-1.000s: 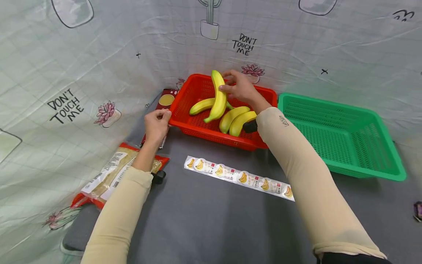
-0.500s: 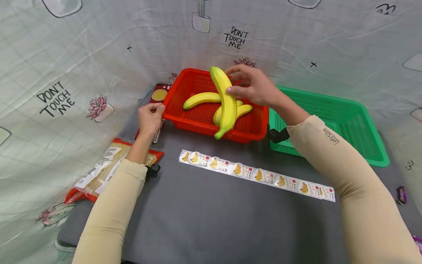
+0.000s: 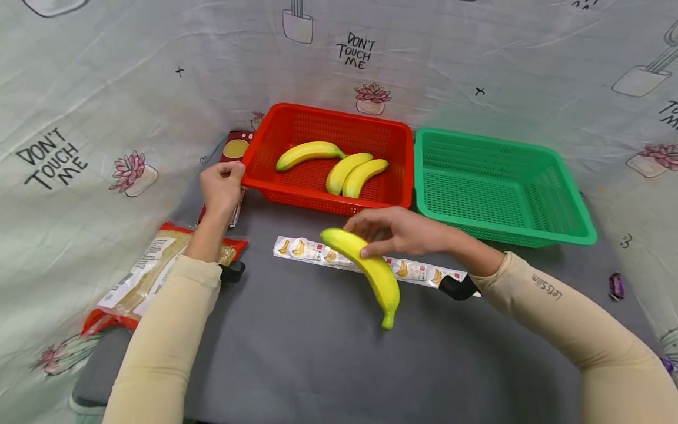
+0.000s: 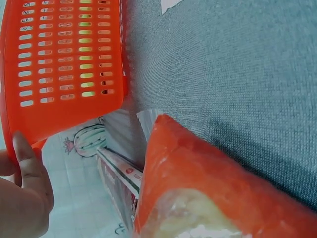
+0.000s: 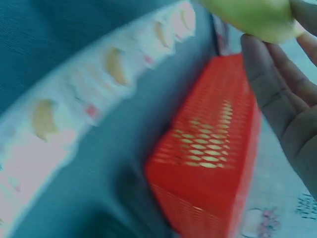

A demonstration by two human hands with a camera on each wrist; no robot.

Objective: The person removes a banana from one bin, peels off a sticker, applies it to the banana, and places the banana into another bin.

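Note:
My right hand (image 3: 394,231) grips a yellow banana (image 3: 371,269) by its upper end, low over the grey table and across a white strip of banana stickers (image 3: 413,272). The right wrist view shows the banana (image 5: 250,17) against my fingers (image 5: 275,94), with the blurred strip (image 5: 74,99) below. My left hand (image 3: 221,187) holds the left corner of the red basket (image 3: 283,191); its thumb (image 4: 29,166) presses the basket wall (image 4: 64,69). Three bananas (image 3: 339,168) lie inside the red basket.
A green basket (image 3: 498,182) stands right of the red one. An orange food packet (image 3: 153,274) and a dark red box (image 3: 235,150) lie at the left. A small wrapped sweet (image 3: 616,285) sits at the right edge. Patterned cloth surrounds the table.
My right hand has carried the banana out of the red basket, toward me and down over the sticker strip. The left hand has stayed on the basket's corner.

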